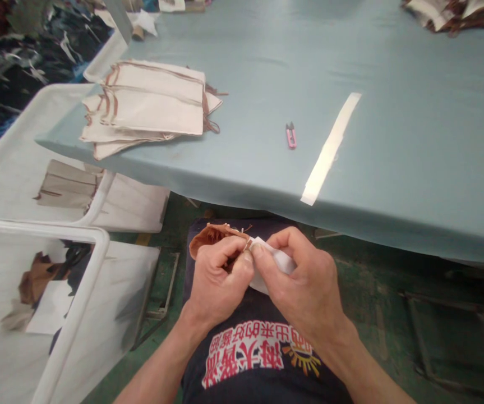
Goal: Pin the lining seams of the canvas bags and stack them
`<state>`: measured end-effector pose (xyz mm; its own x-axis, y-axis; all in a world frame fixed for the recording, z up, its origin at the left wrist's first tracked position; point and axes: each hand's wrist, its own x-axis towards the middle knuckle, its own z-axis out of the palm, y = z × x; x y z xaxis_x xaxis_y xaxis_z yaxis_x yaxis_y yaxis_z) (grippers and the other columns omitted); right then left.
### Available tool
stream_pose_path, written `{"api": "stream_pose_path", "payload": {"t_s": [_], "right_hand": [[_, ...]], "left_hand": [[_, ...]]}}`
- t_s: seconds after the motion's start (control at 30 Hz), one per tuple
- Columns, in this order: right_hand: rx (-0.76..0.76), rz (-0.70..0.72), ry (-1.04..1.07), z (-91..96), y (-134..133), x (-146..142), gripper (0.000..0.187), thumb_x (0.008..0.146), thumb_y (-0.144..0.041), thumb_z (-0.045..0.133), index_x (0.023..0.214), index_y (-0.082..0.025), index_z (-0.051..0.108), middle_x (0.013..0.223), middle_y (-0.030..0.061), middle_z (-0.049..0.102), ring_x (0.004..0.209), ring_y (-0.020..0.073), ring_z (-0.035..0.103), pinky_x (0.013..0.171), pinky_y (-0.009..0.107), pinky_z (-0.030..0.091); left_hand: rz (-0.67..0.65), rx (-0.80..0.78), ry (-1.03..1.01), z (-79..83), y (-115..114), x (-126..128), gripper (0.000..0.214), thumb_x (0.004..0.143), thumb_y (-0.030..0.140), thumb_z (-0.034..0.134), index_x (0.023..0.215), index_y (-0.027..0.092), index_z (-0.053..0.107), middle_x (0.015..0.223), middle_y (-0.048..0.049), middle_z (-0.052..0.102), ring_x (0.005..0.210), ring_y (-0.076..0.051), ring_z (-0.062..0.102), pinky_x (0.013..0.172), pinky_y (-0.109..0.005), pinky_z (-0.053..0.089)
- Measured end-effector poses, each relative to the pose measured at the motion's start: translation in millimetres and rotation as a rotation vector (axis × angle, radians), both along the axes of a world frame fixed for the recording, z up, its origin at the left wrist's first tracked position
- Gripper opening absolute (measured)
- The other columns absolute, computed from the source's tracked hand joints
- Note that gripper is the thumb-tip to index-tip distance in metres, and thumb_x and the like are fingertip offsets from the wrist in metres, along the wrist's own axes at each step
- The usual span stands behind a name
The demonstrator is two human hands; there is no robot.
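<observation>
Over my lap, my left hand (222, 275) pinches the edge of a brown fabric piece (208, 235), whose gathered part sticks out beyond the fingers. Close against it, my right hand (304, 275) grips a white piece (284, 261) between thumb and fingers; whether it is cloth or paper I cannot tell. Both thumbs nearly meet where the brown and white materials come together. The fingertips partly hide that spot.
On the blue-green table (250, 157) lie a stack of cream fabric pieces with brown trim (157, 101), pink thread snips (291, 136) and a white strip (332, 148). White bins (102, 247) with fabric pieces stand at left. More fabric (447, 14) sits at far right.
</observation>
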<state>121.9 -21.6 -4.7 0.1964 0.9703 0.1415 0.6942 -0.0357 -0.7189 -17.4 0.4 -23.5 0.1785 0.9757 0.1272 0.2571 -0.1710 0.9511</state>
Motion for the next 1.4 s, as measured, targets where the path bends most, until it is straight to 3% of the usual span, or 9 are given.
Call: {"api": "stream_pose_path", "payload": {"t_s": [0.2,0.33,0.53,0.77,1.0,1.27,1.4], "right_hand": [[-0.287,0.095,0.201,7.9,6.0,9.3,0.026,0.083,-0.045,0.056,0.069,-0.023,0.051,0.053,-0.0039,0.052,0.046,0.0123,0.044,0.046,0.024,0.03],[-0.426,0.161,0.334,7.4,10.5,14.0,0.028,0.081,-0.047,0.056,0.068,-0.023,0.049,0.054,-0.0044,0.05,0.049,0.0119,0.044,0.047,0.024,0.029],[-0.482,0.21,0.44,4.1,12.7,17.0,0.031,0.082,-0.048,0.058,0.066,-0.023,0.048,0.054,-0.0052,0.046,0.05,0.0103,0.04,0.046,0.023,0.027],[-0.608,0.309,0.757,-1.5,14.5,20.5,0.034,0.079,-0.049,0.06,0.066,-0.023,0.043,0.055,-0.0069,0.043,0.047,0.0075,0.037,0.043,0.021,0.027],[-0.604,0.397,0.85,-10.1,12.6,16.7,0.041,0.085,-0.054,0.057,0.065,-0.023,0.04,0.056,-0.007,0.039,0.048,0.0076,0.033,0.043,0.022,0.023],[-0.178,0.491,0.573,-17.2,11.6,14.6,0.04,0.101,-0.045,0.042,0.068,-0.023,0.036,0.062,-0.0055,0.039,0.056,0.0102,0.036,0.052,0.025,0.029],[-0.153,0.506,0.46,-8.7,10.7,27.0,0.038,0.105,-0.038,0.04,0.07,-0.023,0.041,0.061,-0.0053,0.043,0.055,0.0109,0.04,0.053,0.025,0.033]], "left_hand": [[0.0,0.199,0.125,3.5,-1.6,0.9,0.024,0.083,0.011,0.051,0.06,0.015,0.055,0.055,0.0027,0.052,0.051,-0.009,0.046,0.053,-0.022,0.037],[-0.043,0.156,0.116,3.6,-1.1,-2.7,0.023,0.082,0.011,0.05,0.06,0.015,0.055,0.056,0.0027,0.054,0.051,-0.009,0.047,0.052,-0.022,0.037],[-0.084,0.077,0.096,6.1,-0.6,-5.8,0.021,0.082,0.012,0.048,0.063,0.016,0.055,0.058,0.0034,0.052,0.053,-0.009,0.046,0.053,-0.022,0.036],[-0.174,-0.009,0.041,7.5,-1.8,-6.7,0.021,0.082,0.012,0.044,0.064,0.016,0.052,0.06,0.0037,0.05,0.055,-0.009,0.046,0.053,-0.022,0.035],[-0.174,-0.075,0.014,7.7,-3.4,-7.3,0.02,0.082,0.015,0.041,0.064,0.018,0.049,0.06,0.0036,0.047,0.056,-0.01,0.041,0.053,-0.024,0.033],[-0.269,-0.115,0.067,26.0,9.4,-8.3,0.018,0.078,0.016,0.039,0.062,0.019,0.045,0.06,0.0043,0.042,0.055,-0.01,0.037,0.053,-0.024,0.03],[-0.346,-0.194,0.044,39.8,13.0,-10.3,0.015,0.077,0.017,0.04,0.064,0.019,0.046,0.06,0.0043,0.041,0.055,-0.01,0.036,0.051,-0.024,0.029]]}}
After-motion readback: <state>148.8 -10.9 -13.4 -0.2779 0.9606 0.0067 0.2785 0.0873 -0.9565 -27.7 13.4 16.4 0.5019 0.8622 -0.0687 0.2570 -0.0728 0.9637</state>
